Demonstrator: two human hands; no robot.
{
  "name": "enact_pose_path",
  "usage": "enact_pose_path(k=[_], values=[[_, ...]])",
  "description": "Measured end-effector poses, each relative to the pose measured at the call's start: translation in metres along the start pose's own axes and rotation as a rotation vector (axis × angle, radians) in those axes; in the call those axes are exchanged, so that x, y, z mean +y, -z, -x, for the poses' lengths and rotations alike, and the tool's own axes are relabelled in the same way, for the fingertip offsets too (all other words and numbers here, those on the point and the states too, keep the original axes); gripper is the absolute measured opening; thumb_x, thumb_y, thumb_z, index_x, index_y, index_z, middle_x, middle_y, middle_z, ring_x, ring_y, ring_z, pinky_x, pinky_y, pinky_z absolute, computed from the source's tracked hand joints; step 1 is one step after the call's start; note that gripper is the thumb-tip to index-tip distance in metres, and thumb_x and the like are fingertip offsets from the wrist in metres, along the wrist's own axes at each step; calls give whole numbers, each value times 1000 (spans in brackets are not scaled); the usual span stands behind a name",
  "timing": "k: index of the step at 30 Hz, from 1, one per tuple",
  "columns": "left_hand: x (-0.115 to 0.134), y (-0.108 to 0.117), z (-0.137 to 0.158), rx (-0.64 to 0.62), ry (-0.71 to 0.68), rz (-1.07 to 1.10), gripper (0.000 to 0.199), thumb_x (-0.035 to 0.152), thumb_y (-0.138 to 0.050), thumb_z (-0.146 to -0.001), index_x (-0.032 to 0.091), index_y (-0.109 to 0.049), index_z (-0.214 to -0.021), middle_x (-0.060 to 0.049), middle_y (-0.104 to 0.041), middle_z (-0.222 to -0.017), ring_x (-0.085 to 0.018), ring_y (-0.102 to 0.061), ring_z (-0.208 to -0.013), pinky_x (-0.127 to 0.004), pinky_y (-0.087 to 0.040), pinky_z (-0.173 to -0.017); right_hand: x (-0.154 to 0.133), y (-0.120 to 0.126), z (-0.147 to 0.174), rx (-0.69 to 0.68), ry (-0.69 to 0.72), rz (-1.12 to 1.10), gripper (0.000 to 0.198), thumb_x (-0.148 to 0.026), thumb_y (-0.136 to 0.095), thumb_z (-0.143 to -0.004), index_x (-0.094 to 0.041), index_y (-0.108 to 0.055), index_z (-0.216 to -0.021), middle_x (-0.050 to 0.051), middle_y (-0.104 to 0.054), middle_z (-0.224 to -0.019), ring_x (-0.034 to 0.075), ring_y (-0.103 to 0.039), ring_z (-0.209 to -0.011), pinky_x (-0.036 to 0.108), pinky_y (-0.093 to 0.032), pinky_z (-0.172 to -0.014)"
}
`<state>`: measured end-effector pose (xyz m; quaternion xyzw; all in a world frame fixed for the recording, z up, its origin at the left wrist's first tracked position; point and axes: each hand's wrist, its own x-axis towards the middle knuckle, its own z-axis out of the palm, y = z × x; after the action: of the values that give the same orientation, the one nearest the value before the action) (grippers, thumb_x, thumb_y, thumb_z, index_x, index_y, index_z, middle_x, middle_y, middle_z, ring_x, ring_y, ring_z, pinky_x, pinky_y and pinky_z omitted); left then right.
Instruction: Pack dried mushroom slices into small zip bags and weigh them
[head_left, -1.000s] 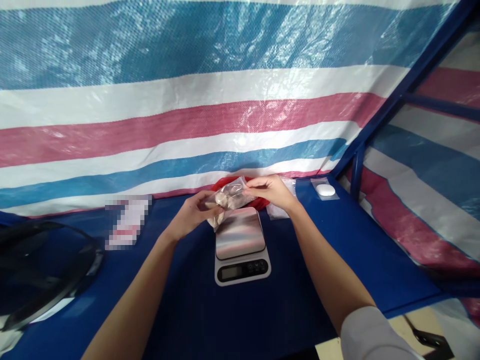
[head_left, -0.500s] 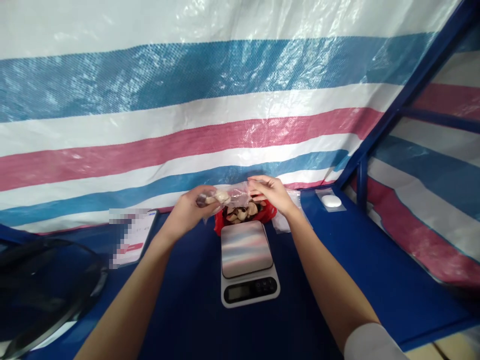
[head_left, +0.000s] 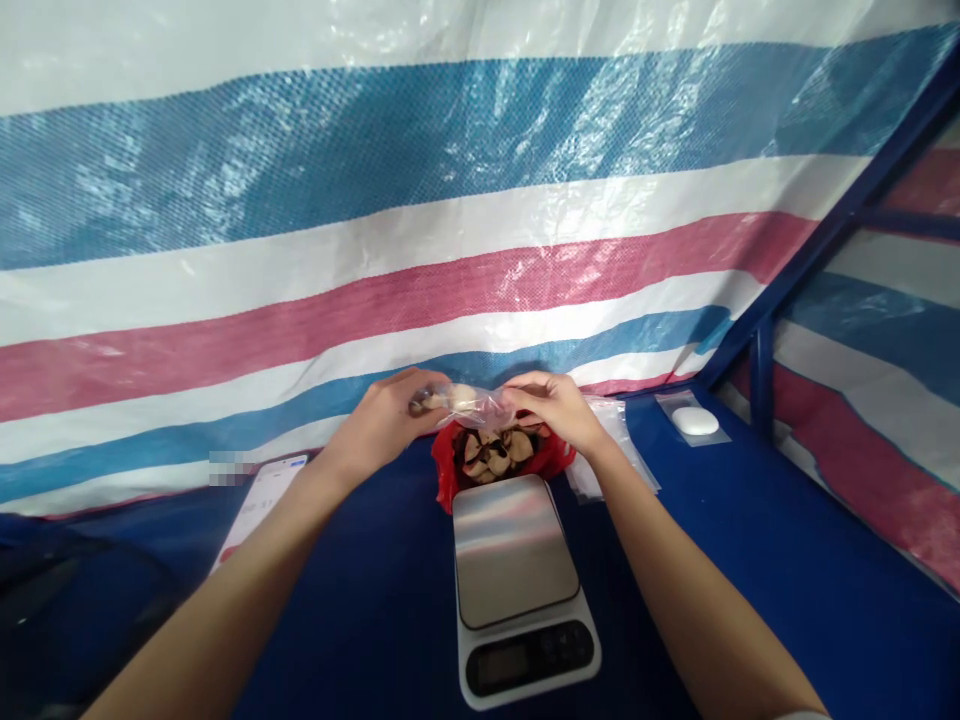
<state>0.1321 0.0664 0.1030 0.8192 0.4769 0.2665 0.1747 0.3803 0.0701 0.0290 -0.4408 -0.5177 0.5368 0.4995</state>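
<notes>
A clear plastic bag (head_left: 487,408) with pale, dried-looking pieces in its left end is stretched between my two hands. My left hand (head_left: 386,415) is closed around the filled end. At the other end, the fingers of my right hand (head_left: 551,408) pinch the plastic. Below the bag sits an open red bag (head_left: 448,465) of brown and cream dried slices (head_left: 499,452), possibly mushrooms; its back part is hidden by the clear bag and my hands. Just in front stands a white kitchen scale (head_left: 517,550) with nothing on its metal plate.
Flat clear bags (head_left: 619,450) lie right of the red bag. Farther right is a white rounded object (head_left: 694,420) on a small clear bag. A phone (head_left: 259,500) lies left, partly behind my left forearm. Striped sheeting (head_left: 420,270) and a blue frame (head_left: 810,270) border the blue table (head_left: 757,540).
The view has shifted, so the scale and red bag appear lower and larger. Both hands still grip the clear bag, now held flatter and slightly lower.
</notes>
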Motion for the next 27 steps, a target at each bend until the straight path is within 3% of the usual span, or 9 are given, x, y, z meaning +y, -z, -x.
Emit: enact_pose_path(k=[10,15,19,23,27], values=[[14,-18,-29,-90,-105,7,30,45,-63,-85,24,-72,-104,-4,-72,-105,-20,-67,-83,-32,-53,-83,1,31,-1,43,-76,-2,36,-44,-85,-72,-18,-75,-94,5,-78,-87,17,-73,-72,27,-62,-64],[9,-22,-30,-59,-64,19,46,45,-68,-81,23,-67,-122,-4,-73,-101,-20,-66,-80,-31,-52,-81,8,38,-3,-24,-97,-4,40,-45,-88,-67,-14,-78,-90,6,-77,-80,16,-70,-63,26,-61,-58],[2,-23,-27,-15,12,38,59,50,-69,-79,22,-62,-130,-4,-73,-99,-18,-64,-73,-29,-51,-74,16,38,-6,-30,-93,-16,42,-45,-89,-64,-14,-78,-92,6,-77,-79,16,-70,-65,27,-60,-59],[-2,-22,-21,30,51,43,57,55,-69,-78,20,-68,-123,-7,-74,-105,-20,-65,-77,-30,-52,-75,24,31,-9,-43,-66,45,37,-45,-85,-69,-17,-79,-93,4,-76,-74,16,-67,-61,27,-58,-56],[0,-16,-15,45,56,25,52,56,-68,-79,19,-72,-115,-5,-75,-94,-20,-64,-76,-29,-51,-75,29,19,-11,-62,28,124,28,-46,-78,-76,-20,-81,-89,3,-78,-83,20,-72,-72,29,-60,-63]])
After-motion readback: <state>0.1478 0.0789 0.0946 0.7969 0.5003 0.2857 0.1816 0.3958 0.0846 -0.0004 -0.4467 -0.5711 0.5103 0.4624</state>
